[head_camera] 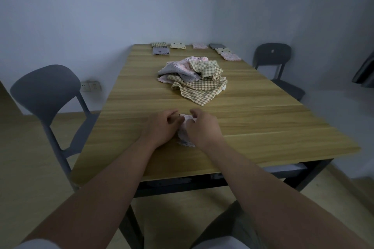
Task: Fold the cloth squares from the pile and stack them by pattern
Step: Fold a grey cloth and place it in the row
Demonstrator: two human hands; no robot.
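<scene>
Low in the frame's centre, left hand (162, 127) and right hand (202, 129) pinch a pale cloth (185, 137): light, limp, best taken by its corners.

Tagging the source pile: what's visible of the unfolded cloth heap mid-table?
The cloth heap is a loose, crumpled mound of soft fabric squares with scalloped edges: tan-and-cream gingham ones on the near and right side, grey and pink dotted ones at the back left. It lies on the wooden table, around its middle, touching nothing else.
</scene>
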